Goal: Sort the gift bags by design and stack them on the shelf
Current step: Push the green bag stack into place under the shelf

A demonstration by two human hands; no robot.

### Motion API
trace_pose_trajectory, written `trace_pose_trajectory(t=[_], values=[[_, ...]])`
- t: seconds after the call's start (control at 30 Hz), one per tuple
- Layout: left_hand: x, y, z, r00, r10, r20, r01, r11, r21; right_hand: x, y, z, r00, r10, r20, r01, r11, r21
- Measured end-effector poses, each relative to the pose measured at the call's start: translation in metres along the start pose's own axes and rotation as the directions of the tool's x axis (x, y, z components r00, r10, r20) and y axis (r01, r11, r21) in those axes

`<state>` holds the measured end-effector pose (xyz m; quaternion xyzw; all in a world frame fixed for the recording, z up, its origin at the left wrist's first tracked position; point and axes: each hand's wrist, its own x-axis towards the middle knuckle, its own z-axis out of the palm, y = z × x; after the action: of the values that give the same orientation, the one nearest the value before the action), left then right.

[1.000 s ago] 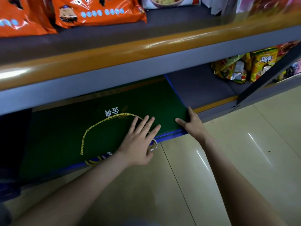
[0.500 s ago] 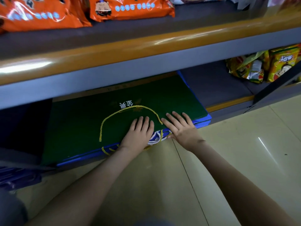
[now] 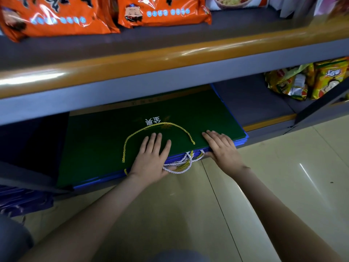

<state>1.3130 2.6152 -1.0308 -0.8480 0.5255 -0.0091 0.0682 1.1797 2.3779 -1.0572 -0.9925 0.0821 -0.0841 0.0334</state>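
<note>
A flat green gift bag [image 3: 105,144] with white characters and a yellow rope handle [image 3: 132,135] lies on top of a stack of blue gift bags [image 3: 239,142] on the bottom shelf [image 3: 264,104]. My left hand [image 3: 153,159] rests flat on the green bag near its front edge, fingers straight. My right hand [image 3: 221,146] lies flat on the bag's front right part, its thumb at the stack's edge. White and yellow rope handles [image 3: 181,163] hang out over the front between my hands.
The upper shelf with an orange front rail [image 3: 170,53] overhangs the stack and holds orange snack packs [image 3: 160,12]. Yellow snack bags [image 3: 309,80] sit at the back right of the bottom shelf. More blue bags [image 3: 20,201] lie at the left on the tiled floor [image 3: 283,176].
My right hand slid from the stack's right corner leftward to its front edge, then a little right again. My left hand stayed flat on the green bag.
</note>
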Motion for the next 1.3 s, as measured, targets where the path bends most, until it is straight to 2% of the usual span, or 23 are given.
trace_pose_trajectory(t=[0.03, 0.1, 0.23, 0.3, 0.37, 0.43, 0.53, 0.6, 0.63, 0.73, 0.8, 0.87, 0.93, 1.03, 1.07, 1.13, 1.2, 1.3], values=[[0.001, -0.001, 0.002, 0.998, -0.006, 0.057, 0.006, 1.000, -0.004, -0.001, 0.000, 0.001, 1.000, 0.014, -0.015, -0.014, 1.000, 0.021], [0.006, -0.001, 0.005, 0.997, 0.016, 0.081, -0.013, 1.000, -0.027, 0.000, 0.000, 0.002, 0.998, 0.049, -0.051, -0.044, 0.995, 0.091], [0.013, 0.009, 0.008, 0.993, 0.112, -0.026, -0.112, 0.994, 0.004, -0.008, 0.012, 0.004, 0.989, 0.080, -0.127, -0.061, 0.987, 0.146], [0.016, 0.016, 0.005, 0.998, 0.064, -0.017, -0.064, 0.998, -0.009, -0.010, 0.018, 0.005, 0.987, 0.080, -0.136, -0.060, 0.987, 0.149], [0.014, 0.016, 0.003, 0.999, 0.041, 0.033, -0.039, 0.999, -0.036, -0.002, 0.020, 0.004, 0.994, 0.076, -0.073, -0.065, 0.987, 0.144], [0.011, 0.011, 0.001, 0.993, 0.042, 0.107, -0.035, 0.997, -0.070, 0.007, 0.019, -0.001, 0.994, 0.075, 0.079, -0.084, 0.990, 0.116], [0.009, 0.003, -0.005, 0.991, 0.066, 0.118, -0.046, 0.986, -0.158, 0.009, 0.020, -0.007, 0.972, 0.092, 0.216, -0.101, 0.994, 0.034], [0.007, 0.001, -0.009, 0.991, 0.062, 0.122, -0.036, 0.977, -0.209, 0.005, 0.013, -0.013, 0.965, 0.128, 0.227, -0.138, 0.990, 0.027], [0.005, 0.000, -0.010, 0.995, 0.052, 0.085, -0.037, 0.983, -0.179, 0.002, 0.007, -0.017, 0.974, 0.129, 0.188, -0.141, 0.989, 0.052], [-0.008, -0.001, -0.008, 0.997, -0.066, -0.039, 0.062, 0.992, -0.110, -0.006, -0.022, -0.022, 0.999, -0.002, 0.035, 0.001, 0.999, 0.032], [-0.020, -0.007, -0.007, 0.977, -0.186, -0.104, 0.173, 0.978, -0.119, -0.005, -0.046, -0.021, 0.997, -0.077, 0.023, 0.077, 0.997, 0.029], [-0.029, -0.017, -0.006, 0.960, -0.265, -0.092, 0.252, 0.959, -0.133, 0.001, -0.065, -0.019, 0.997, -0.068, 0.039, 0.065, 0.996, 0.064], [-0.035, -0.029, -0.009, 0.939, -0.343, 0.006, 0.339, 0.928, -0.157, 0.011, -0.078, -0.019, 0.997, 0.034, 0.065, -0.040, 0.993, 0.107], [-0.037, -0.038, -0.011, 0.903, -0.416, 0.109, 0.426, 0.829, -0.363, 0.029, -0.082, -0.025, 0.936, 0.311, 0.165, -0.338, 0.925, 0.173], [-0.038, -0.039, -0.012, 0.903, -0.409, 0.128, 0.420, 0.781, -0.462, 0.034, -0.082, -0.030, 0.917, 0.348, 0.195, -0.384, 0.902, 0.197], [-0.040, -0.039, -0.017, 0.924, -0.374, 0.079, 0.339, 0.706, -0.621, 0.039, -0.081, -0.039, 0.926, 0.309, 0.215, -0.369, 0.860, 0.352], [-0.045, -0.037, -0.022, 0.953, -0.304, 0.012, 0.222, 0.669, -0.710, 0.038, -0.084, -0.047, 0.947, 0.214, 0.240, -0.313, 0.780, 0.542], [-0.052, -0.026, -0.022, 0.971, -0.239, -0.027, 0.138, 0.646, -0.751, 0.027, -0.088, -0.045, 0.969, 0.141, 0.202, -0.239, 0.744, 0.624]])
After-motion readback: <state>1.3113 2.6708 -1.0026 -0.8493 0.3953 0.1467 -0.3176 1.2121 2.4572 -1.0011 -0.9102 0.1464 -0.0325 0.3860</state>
